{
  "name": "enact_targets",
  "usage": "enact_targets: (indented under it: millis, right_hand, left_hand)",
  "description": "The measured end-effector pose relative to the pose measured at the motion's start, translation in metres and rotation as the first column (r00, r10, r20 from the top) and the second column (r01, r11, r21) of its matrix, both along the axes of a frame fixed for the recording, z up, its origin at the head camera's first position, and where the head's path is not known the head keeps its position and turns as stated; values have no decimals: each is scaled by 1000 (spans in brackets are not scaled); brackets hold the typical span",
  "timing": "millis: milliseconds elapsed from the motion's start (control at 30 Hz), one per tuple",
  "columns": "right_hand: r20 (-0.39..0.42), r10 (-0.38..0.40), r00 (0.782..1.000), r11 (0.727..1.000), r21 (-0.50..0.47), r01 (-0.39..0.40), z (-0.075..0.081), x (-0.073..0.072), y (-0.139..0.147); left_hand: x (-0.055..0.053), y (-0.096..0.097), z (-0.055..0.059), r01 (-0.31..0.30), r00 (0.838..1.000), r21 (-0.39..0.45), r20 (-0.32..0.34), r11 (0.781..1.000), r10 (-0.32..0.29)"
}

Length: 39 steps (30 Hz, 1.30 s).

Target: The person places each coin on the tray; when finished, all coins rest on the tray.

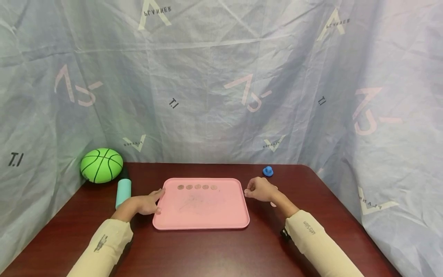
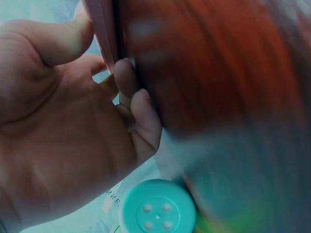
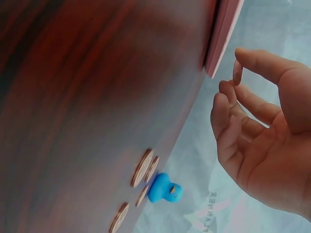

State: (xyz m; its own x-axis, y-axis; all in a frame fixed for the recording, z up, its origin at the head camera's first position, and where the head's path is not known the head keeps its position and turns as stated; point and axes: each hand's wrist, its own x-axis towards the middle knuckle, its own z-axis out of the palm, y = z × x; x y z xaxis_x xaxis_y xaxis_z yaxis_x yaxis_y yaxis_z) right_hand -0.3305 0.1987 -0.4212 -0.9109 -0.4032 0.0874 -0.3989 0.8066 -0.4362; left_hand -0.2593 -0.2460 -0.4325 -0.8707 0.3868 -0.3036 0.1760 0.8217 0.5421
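My left hand (image 1: pixel 148 202) is at the left edge of a pink tray (image 1: pixel 204 215), thumb and fingers against its rim; the left wrist view shows the other fingers curled low beside the edge. Along the tray's far side lie several coins (image 1: pixel 198 187) in a row. Just off the tray's right edge, my right hand (image 1: pixel 260 189) is raised above the table. Its thumb and index finger pinch a coin (image 3: pixel 237 73), seen edge-on in the right wrist view. More coins (image 3: pixel 142 168) lie on the table to the right, mostly hidden behind that hand in the head view.
A blue rubber duck (image 1: pixel 268 171) sits near the table's far right. At the left stand a green basketball (image 1: pixel 102 165) and a turquoise cylinder (image 1: pixel 123 192) with a black end. Grey fabric (image 1: pixel 207 77) hangs round the dark red table (image 1: pixel 194 254).
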Motion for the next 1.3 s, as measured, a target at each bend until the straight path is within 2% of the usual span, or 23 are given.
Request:
enact_targets:
  millis: [133,333,667,867,1100,1300]
  right_hand:
    - [8,-52,999,998,22,52,-1,2,-10]
    - [-62,7,998,1000,-14,-8,-2,2,-25]
    - [-88,-6,996,1000,15,7,-2,2,-46]
    - [-100,25,995,999,45,-21,-3,2,-55]
    - [-77,67,995,995,81,-61,-5,1,-62]
    - [-84,118,990,989,104,-109,-7,1,-71]
  left_hand:
    - [3,2,1,5,1000,9,3,1000,-5]
    - [4,3,3,-9,1000,-4,-16,1000,9]
    - [3,2,4,17,1000,-30,-21,999,-18]
    - [2,1,4,22,1000,-23,-18,999,-23]
    - [2,1,2,4,1000,-2,-12,1000,-4]
    - [-3,-1,-3,2,1000,-5,0,1000,-2]
